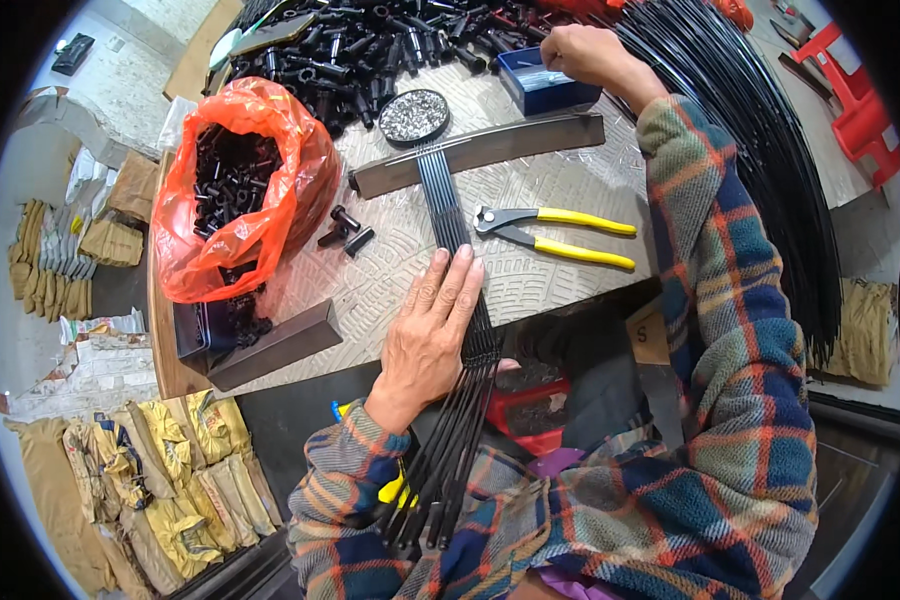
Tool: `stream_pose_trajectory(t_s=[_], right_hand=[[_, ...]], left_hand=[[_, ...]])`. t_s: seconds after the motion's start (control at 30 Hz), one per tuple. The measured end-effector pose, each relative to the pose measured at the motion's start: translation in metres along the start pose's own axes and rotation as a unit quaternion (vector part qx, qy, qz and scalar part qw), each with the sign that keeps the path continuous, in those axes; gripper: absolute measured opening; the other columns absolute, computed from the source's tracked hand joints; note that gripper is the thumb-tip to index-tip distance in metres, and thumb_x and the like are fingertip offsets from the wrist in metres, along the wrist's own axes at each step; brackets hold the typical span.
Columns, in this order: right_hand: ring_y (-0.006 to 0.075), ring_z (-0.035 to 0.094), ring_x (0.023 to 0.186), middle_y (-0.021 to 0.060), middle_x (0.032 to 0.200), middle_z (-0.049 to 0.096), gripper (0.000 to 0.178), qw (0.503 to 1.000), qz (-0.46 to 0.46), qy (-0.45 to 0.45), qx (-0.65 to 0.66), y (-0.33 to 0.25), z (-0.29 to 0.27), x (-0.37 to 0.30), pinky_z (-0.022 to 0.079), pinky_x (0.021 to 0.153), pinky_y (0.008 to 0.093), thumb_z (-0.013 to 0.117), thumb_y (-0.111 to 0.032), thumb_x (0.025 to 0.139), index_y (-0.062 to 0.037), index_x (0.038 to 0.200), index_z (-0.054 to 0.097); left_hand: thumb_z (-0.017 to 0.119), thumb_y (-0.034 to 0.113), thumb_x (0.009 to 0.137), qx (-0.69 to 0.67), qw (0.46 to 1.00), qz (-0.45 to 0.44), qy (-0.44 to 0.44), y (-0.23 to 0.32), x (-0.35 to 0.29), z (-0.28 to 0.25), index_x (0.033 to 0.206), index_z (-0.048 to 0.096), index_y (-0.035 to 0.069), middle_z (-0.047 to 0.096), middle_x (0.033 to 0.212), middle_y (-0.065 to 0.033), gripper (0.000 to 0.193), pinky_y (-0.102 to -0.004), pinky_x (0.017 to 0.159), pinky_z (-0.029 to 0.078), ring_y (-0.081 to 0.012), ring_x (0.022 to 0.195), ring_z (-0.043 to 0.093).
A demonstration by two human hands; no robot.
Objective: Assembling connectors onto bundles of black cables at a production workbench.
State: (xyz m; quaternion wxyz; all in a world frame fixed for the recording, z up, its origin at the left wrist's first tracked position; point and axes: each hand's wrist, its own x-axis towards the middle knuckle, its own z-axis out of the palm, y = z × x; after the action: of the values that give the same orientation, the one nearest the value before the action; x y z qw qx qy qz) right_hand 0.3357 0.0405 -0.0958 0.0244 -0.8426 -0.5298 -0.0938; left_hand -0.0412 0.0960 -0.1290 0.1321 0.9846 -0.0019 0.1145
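On the patterned tabletop (560, 190) I see my left hand (432, 330) lying flat, fingers spread open, pinning the black rod bundle (448, 210) under the steel bar (475, 152), while my right hand (580, 52), fingers curled, picks in the blue box (542, 92): judgement, keep rods aligned.

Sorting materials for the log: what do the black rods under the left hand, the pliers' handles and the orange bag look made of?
Black rods: thin, glossy, probably coated metal or plastic. Pliers: dark steel jaws, yellow handles, likely plastic sleeves. Orange bag: thin, crinkled, translucent plastic film.
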Motion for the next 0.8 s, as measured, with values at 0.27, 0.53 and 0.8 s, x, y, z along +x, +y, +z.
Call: stream_pose_trajectory(t_s=[0.27, 0.53, 0.8], right_hand=[[0.024, 0.06, 0.081, 0.0052, 0.09, 0.062, 0.022, 0.971, -0.116, 0.065, 0.197, -0.091, -0.006, -0.018, 0.048, 0.07, 0.0338, 0.057, -0.008, 0.079, -0.0171, 0.099, 0.061], [0.0252, 0.062, 0.082, 0.0078, 0.086, 0.064, 0.03, 0.971, -0.138, 0.03, 0.192, -0.115, -0.005, -0.028, 0.048, 0.065, 0.0355, 0.055, -0.004, 0.074, -0.0196, 0.096, 0.068], [0.0252, 0.063, 0.079, 0.0085, 0.084, 0.065, 0.031, 0.978, -0.112, 0.045, 0.168, -0.109, -0.004, -0.032, 0.049, 0.064, 0.0354, 0.055, -0.004, 0.073, -0.019, 0.096, 0.068]], left_hand=[[0.061, 0.06, 0.068, 0.006, 1.0, 0.006, 0.012, -0.003, -0.001, 0.004, 0.129, 0.039, -0.001, 0.037, 0.135, -0.0185, 0.089, -0.046, 0.1, 0.031, -0.0375, 0.126, 0.033], [0.061, 0.06, 0.067, 0.013, 1.0, -0.001, 0.008, -0.007, -0.003, 0.006, 0.129, 0.04, 0.0, 0.037, 0.135, -0.0181, 0.089, -0.0464, 0.099, 0.032, -0.0371, 0.126, 0.033], [0.062, 0.059, 0.066, 0.014, 1.0, 0.002, 0.007, -0.005, -0.001, 0.006, 0.129, 0.04, -0.001, 0.037, 0.136, -0.0182, 0.09, -0.0466, 0.099, 0.033, -0.037, 0.126, 0.033]])
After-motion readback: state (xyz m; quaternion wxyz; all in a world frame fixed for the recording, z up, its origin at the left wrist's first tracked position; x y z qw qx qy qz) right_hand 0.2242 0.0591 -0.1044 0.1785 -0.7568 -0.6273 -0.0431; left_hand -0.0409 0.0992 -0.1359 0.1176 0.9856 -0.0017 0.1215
